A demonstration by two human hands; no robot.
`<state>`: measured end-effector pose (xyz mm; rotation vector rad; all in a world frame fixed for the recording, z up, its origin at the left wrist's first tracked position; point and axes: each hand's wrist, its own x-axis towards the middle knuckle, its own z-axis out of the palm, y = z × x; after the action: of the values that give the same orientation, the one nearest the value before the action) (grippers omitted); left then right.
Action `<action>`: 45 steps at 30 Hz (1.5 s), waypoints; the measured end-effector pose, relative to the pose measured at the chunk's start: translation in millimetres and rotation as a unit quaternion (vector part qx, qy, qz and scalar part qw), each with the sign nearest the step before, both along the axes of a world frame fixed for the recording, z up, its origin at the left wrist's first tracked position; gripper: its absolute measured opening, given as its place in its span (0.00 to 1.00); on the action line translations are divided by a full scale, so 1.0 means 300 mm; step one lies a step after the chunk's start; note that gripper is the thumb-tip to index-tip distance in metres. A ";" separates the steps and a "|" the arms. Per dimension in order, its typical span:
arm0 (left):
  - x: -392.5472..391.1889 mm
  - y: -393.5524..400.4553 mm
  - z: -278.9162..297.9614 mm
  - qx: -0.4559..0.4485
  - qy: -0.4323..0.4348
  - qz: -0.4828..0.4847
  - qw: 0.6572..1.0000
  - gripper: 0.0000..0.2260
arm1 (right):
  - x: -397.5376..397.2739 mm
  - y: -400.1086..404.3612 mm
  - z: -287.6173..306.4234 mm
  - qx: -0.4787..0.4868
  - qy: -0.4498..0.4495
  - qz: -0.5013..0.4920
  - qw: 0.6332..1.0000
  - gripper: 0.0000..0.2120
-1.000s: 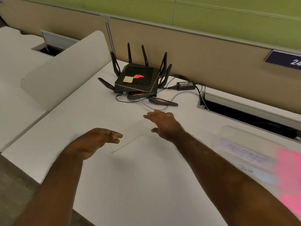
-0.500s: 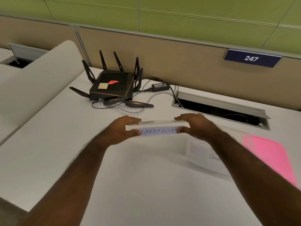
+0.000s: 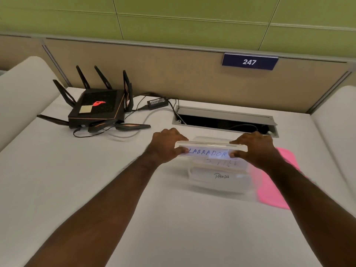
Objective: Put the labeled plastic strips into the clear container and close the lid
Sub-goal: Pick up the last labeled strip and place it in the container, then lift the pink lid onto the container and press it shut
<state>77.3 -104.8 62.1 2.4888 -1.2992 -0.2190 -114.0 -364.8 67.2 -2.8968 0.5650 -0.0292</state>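
Stretching across most of the view, the white desk (image 3: 96,189) ends at a tan partition (image 3: 173,70) with a green wall above it and a blue plate reading 247 (image 3: 249,62). A long cable slot (image 3: 225,120) lies open along the back of the desk, directly behind the hands. At the back left sits a black router (image 3: 98,108) with its antennas spread, and a black power brick (image 3: 157,102) lies just beside it with cables trailing into the slot. A pink sheet (image 3: 277,187) lies flat on the right, partly under the right forearm and beside the clear container (image 3: 219,180). The container stands on the desk in front of the person; inside it lies a strip marked PANDA (image 3: 221,176), and another behind it is too blurred to read. Both arms reach in over the desk. The left hand (image 3: 165,146) and the right hand (image 3: 254,149) each pinch one end of a clear strip marked LABRADOR (image 3: 209,152), held level just above the container's open top.
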 end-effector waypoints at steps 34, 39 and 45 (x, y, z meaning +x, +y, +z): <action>-0.211 -0.378 -0.071 0.196 -0.212 -0.012 0.957 0.17 | -0.049 -0.042 -0.083 -0.167 0.035 -0.082 0.982 0.17; -0.295 -0.451 -0.001 0.089 -0.209 -0.026 0.974 0.14 | -0.180 -0.132 -0.037 -0.149 -0.083 -0.157 0.973 0.14; -0.540 -0.579 0.023 0.064 -0.195 -0.132 0.970 0.17 | -0.369 -0.242 -0.082 -0.150 -0.021 -0.260 0.954 0.16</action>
<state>-84.7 -278.3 68.9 2.5434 -1.8292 0.1405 -224.7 -437.4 42.7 -2.9171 1.4082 -0.2698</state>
